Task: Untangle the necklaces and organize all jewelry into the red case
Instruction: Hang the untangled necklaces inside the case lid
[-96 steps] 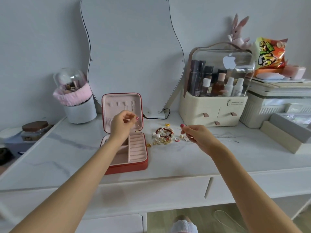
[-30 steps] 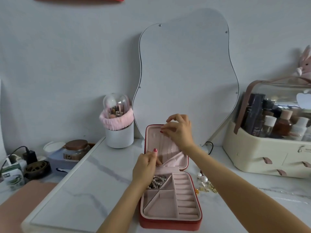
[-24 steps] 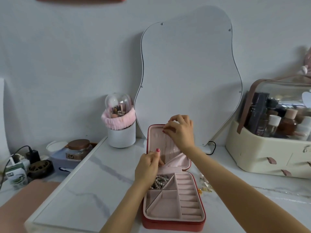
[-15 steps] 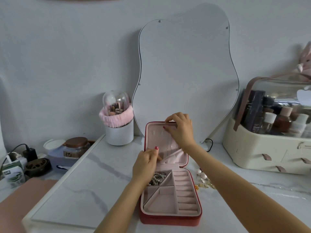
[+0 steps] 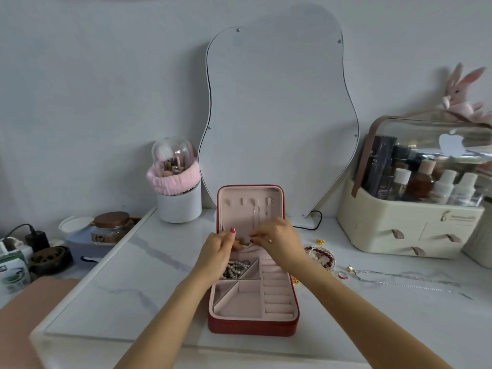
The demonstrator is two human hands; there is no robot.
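The red case (image 5: 251, 327) lies open on the white tabletop, its lid upright with a thin necklace (image 5: 256, 217) hanging from a hook. My left hand (image 5: 218, 249) and my right hand (image 5: 278, 241) meet at the pink elastic pocket (image 5: 243, 242) along the bottom of the lid, fingers curled and pinching at it. Beaded jewelry (image 5: 235, 269) fills the back-left compartment. Beaded bracelets (image 5: 320, 257) lie right of the case, with silver chains (image 5: 399, 278) stretched farther right.
A wavy mirror (image 5: 277, 110) leans behind the case. A white brush holder with a pink band (image 5: 177, 193) stands at the back left. A cream cosmetics organiser (image 5: 415, 209) sits at the right. A jar (image 5: 111, 226) and clutter lie off the left edge.
My right hand has dropped from the lid's hooks to the pocket at the lid's bottom, meeting my left hand. A thin necklace now hangs from a hook. The camera drew back a little.
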